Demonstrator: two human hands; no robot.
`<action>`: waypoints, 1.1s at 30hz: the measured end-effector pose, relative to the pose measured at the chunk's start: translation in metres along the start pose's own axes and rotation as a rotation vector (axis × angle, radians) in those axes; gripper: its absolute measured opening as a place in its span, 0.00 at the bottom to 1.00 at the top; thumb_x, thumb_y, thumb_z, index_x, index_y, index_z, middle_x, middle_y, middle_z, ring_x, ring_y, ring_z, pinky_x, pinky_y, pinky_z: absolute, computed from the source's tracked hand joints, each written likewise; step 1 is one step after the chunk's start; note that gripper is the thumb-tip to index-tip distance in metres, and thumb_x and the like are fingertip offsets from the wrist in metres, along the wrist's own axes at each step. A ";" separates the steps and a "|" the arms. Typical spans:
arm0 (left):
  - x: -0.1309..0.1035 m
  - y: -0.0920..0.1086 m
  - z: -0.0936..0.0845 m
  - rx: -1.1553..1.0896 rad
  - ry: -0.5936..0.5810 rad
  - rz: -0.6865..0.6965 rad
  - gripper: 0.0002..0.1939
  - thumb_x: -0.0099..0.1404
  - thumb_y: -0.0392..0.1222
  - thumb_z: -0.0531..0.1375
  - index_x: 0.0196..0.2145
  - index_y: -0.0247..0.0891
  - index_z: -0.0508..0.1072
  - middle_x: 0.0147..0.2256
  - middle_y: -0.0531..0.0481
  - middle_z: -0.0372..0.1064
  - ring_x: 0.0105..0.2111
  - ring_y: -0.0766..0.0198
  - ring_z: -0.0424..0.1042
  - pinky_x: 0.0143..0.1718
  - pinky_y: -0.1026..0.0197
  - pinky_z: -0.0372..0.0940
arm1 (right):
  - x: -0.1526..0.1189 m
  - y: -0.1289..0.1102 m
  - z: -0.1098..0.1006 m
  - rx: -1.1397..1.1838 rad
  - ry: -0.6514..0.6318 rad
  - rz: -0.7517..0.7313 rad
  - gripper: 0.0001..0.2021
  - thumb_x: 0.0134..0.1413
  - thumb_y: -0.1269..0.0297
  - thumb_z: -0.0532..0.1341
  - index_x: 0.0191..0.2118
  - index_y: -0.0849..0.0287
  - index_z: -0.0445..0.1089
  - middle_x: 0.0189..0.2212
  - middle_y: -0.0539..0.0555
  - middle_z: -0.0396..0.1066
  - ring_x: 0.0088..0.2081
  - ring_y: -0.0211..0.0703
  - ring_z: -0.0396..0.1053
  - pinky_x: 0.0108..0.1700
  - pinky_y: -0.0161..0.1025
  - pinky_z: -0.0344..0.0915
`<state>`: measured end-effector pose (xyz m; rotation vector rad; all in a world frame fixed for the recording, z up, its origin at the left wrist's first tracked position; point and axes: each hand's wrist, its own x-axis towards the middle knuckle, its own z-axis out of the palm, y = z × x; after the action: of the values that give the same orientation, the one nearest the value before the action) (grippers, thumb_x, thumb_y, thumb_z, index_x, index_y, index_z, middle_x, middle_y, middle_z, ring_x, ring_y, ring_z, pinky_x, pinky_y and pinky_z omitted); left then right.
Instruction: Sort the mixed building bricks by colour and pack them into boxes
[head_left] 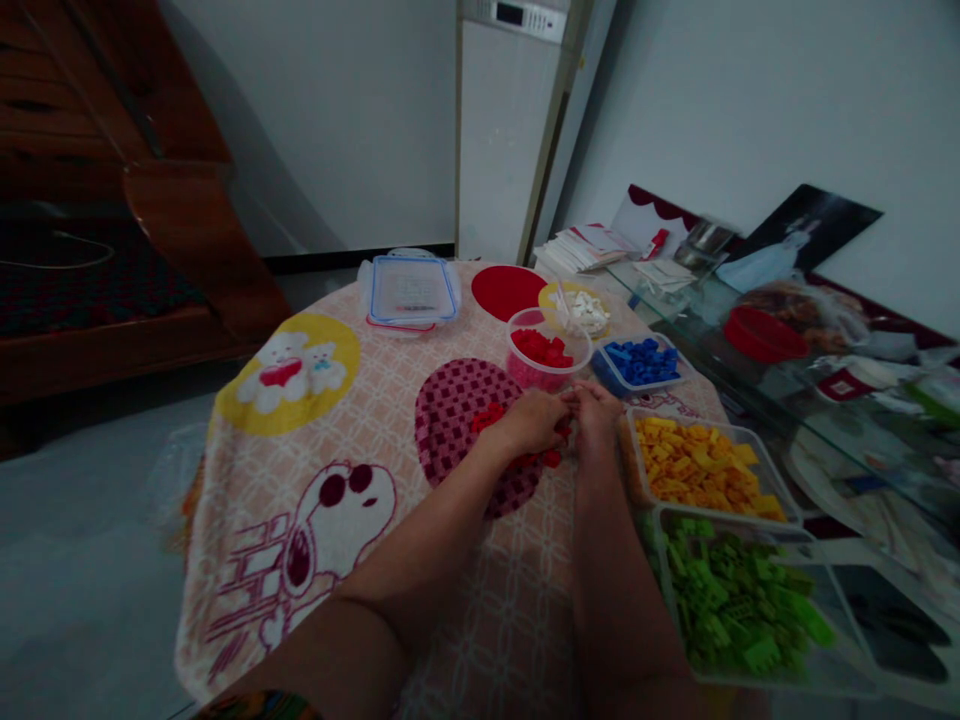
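Note:
Red blocks lie in a small pile on the patterned tablecloth, over a dark checkered heart print. My left hand is over the right part of this pile, fingers bent together near more red pieces. Close against it, my right hand has its fingers drawn together at the fingertips of the left. What either hand pinches is too small and dim to make out. Just beyond the hands stands a round clear tub with red blocks inside.
To the right are boxes of blue blocks, yellow blocks and green blocks. White pieces sit at the back. A blue-rimmed lid lies back left. A cluttered glass table adjoins on the right.

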<state>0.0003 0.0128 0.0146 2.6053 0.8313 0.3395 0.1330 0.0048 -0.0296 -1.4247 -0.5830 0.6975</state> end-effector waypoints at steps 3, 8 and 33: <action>0.001 -0.002 0.001 -0.049 0.037 -0.014 0.03 0.57 0.34 0.65 0.32 0.36 0.80 0.35 0.41 0.78 0.38 0.50 0.77 0.42 0.53 0.69 | 0.001 0.001 -0.001 0.000 -0.011 -0.013 0.07 0.41 0.61 0.61 0.29 0.57 0.72 0.16 0.47 0.71 0.19 0.41 0.69 0.22 0.36 0.66; -0.001 -0.011 -0.011 -0.215 0.157 -0.029 0.05 0.61 0.34 0.63 0.33 0.35 0.81 0.32 0.45 0.78 0.33 0.57 0.75 0.39 0.57 0.68 | 0.001 0.002 -0.001 0.017 -0.007 -0.004 0.06 0.41 0.64 0.60 0.28 0.57 0.73 0.16 0.47 0.71 0.18 0.40 0.68 0.21 0.35 0.65; 0.009 -0.037 -0.015 -0.785 0.813 -0.086 0.30 0.62 0.32 0.58 0.63 0.36 0.70 0.59 0.39 0.72 0.51 0.57 0.78 0.55 0.54 0.73 | -0.004 -0.003 0.001 0.005 -0.008 0.043 0.01 0.48 0.69 0.62 0.29 0.59 0.71 0.14 0.46 0.70 0.15 0.35 0.67 0.18 0.29 0.62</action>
<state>-0.0163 0.0506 0.0132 1.6539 0.8012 1.4227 0.1301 0.0025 -0.0263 -1.4340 -0.5584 0.7383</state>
